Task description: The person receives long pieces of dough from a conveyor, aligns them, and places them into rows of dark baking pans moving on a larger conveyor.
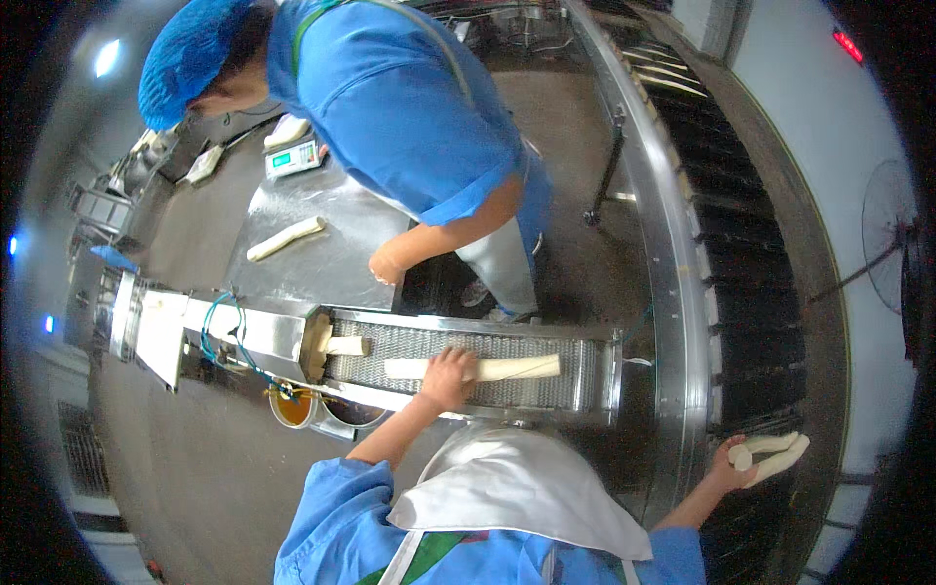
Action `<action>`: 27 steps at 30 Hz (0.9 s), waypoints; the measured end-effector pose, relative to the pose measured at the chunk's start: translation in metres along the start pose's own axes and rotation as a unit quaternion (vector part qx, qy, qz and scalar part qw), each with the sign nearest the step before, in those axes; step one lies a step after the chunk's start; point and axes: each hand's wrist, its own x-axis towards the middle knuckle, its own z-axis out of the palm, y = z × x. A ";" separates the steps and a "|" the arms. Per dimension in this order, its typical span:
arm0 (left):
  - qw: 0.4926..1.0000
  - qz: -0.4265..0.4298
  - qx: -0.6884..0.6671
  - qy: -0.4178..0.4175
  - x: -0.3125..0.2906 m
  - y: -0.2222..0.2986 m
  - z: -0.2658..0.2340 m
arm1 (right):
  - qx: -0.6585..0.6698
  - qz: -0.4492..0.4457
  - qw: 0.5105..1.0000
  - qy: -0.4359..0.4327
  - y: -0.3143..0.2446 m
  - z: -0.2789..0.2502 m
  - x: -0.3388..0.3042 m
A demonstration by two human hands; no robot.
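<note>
My left hand (448, 378) is closed over the middle of a long pale dough roll (519, 369), which lies lengthwise on a metal mesh conveyor (429, 341). Left of it, a shorter piece of dough (348, 346) comes out of the machine's opening. Far to the right, my right hand (727, 468) grips pale dough rolls (780, 464) at one end, over a line of black trays (746, 312). Their other ends point away to the right. Whether these are separate rolls or one bent piece, I cannot tell.
Across the conveyor, a co-worker in blue (400, 107) leans over a steel table (341, 219) with a dough roll (286, 239) and a digital scale (293, 159). A bucket of yellow liquid (292, 409) stands by the machine. A metal rail (673, 244) edges the tray line.
</note>
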 end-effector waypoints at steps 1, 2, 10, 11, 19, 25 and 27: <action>1.000 -0.006 0.014 -0.008 -0.008 -0.011 -0.004 | -0.001 -0.016 1.000 -0.007 0.007 0.012 -0.007; 0.999 -0.009 0.029 -0.017 -0.013 -0.017 -0.006 | -0.003 -0.013 1.000 -0.014 0.008 0.016 -0.004; 0.998 0.050 0.029 0.009 0.003 0.012 0.016 | -0.186 0.073 0.980 -0.024 -0.006 0.053 -0.095; 0.997 0.067 0.044 0.012 0.007 0.012 0.020 | -0.199 0.071 0.976 -0.043 -0.024 0.043 -0.075; 0.986 0.107 -0.085 -0.096 0.044 0.068 0.006 | -0.449 -0.008 0.877 -0.168 -0.025 -0.063 0.044; 0.841 -0.060 -0.439 -0.310 0.056 0.099 0.009 | -0.526 -0.081 0.844 -0.057 0.061 0.003 0.015; 0.728 -0.112 -0.596 -0.318 0.052 0.119 -0.014 | -0.537 -0.101 0.837 -0.022 0.068 0.013 0.009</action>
